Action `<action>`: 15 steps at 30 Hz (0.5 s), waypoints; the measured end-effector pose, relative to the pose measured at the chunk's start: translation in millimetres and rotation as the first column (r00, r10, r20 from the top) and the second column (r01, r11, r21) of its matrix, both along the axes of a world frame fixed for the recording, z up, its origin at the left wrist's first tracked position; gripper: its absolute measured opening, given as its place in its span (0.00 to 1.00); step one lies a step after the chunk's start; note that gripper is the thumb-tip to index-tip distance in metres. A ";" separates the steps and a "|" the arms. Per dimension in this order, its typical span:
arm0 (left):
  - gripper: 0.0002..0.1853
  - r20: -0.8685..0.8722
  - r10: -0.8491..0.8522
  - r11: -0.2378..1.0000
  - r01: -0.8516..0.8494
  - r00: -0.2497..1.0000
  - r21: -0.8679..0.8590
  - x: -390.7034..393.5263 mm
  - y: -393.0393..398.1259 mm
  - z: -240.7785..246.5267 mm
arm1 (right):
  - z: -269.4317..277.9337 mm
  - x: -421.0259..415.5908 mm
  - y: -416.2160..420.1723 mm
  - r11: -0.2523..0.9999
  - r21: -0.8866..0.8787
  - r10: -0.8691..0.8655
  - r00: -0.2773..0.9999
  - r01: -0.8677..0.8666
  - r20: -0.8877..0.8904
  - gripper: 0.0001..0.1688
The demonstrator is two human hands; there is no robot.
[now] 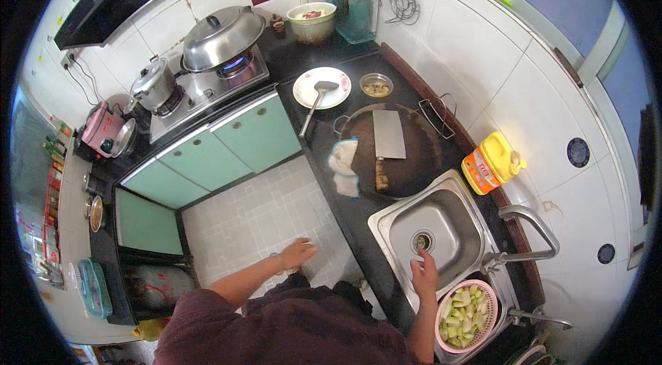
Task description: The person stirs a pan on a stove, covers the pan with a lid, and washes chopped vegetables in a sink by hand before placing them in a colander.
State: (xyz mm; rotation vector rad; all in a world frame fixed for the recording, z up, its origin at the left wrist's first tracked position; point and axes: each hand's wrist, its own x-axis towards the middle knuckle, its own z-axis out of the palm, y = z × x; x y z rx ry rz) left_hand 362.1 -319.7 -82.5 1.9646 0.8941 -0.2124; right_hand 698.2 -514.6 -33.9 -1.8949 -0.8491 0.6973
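Note:
My left hand (299, 253) hangs over the tiled floor with its fingers spread and holds nothing. My right hand (425, 273), also without anything in it, is above the near left part of the stainless steel sink (455, 220), close to the drain. Beside that wrist, a pink plastic basket (495, 308) of cut pale green vegetable pieces (463, 316) sits in the smaller basin. Beyond the sink, a cleaver (389, 134) with a wooden handle lies on a round dark board (421, 158). A white cloth (345, 158) with blue edging rests at the board's left side.
A spatula lies across a floral plate (310, 98), near a metal bowl of food (376, 85). The faucet (543, 230) and yellow detergent jug (491, 163) stand right. A large lidded wok (222, 41) sits over a lit burner (234, 66); a lidded pot (154, 86) stands left of it.

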 end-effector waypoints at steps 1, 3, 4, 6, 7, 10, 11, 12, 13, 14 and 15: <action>0.27 -0.054 0.023 1.000 -0.023 0.998 -0.004 -39.3 1.1 -11.9 | 6.2 -13.8 7.9 1.000 -0.011 0.016 1.000 -0.016 -0.001 0.23; 0.27 -0.217 -0.069 0.986 0.100 0.974 0.134 -112.9 2.3 -15.8 | 20.0 -42.4 26.9 0.999 -0.018 0.043 0.999 -0.043 0.001 0.22; 0.25 -0.340 -0.107 0.985 0.146 0.934 0.091 -146.4 5.0 -21.9 | 1.2 -50.6 29.4 0.997 0.044 0.059 0.994 -0.063 0.086 0.21; 0.28 -0.420 0.114 0.986 -0.153 0.900 -0.062 -221.9 -3.0 -54.8 | -13.0 -78.2 46.1 0.995 -0.022 0.103 0.991 -0.101 0.082 0.20; 0.29 -0.468 0.367 0.854 -0.491 0.804 -0.174 -246.1 -13.8 -56.8 | -15.5 -94.4 54.5 0.991 -0.061 0.124 0.989 -0.120 0.079 0.20; 0.34 -0.220 0.628 0.734 -0.662 0.746 -0.150 -314.8 -58.8 -72.9 | -0.2 -153.6 105.4 0.915 -0.113 0.402 0.897 -0.387 0.186 0.22; 0.35 -0.109 0.570 0.808 -0.580 0.814 -0.104 -350.9 -82.1 -111.6 | 12.8 -178.4 128.0 0.868 -0.203 0.486 0.857 -0.452 0.172 0.22; 0.35 0.008 0.480 0.876 -0.479 0.877 -0.048 -376.2 -97.6 -146.8 | 15.5 -195.5 144.8 0.837 -0.206 0.541 0.823 -0.507 0.174 0.21; 0.34 0.016 0.501 0.857 -0.494 0.865 -0.149 -387.3 -101.9 -159.1 | 14.1 -209.3 157.2 0.824 -0.206 0.562 0.809 -0.528 0.174 0.21; 0.34 0.024 0.528 0.827 -0.507 0.849 -0.242 -396.9 -103.8 -166.6 | 11.0 -221.6 172.9 0.808 -0.200 0.585 0.791 -0.554 0.176 0.21; 0.34 0.029 0.561 0.785 -0.521 0.827 -0.334 -405.3 -106.3 -164.3 | 10.1 -238.1 189.8 0.787 -0.194 0.616 0.768 -0.586 0.177 0.21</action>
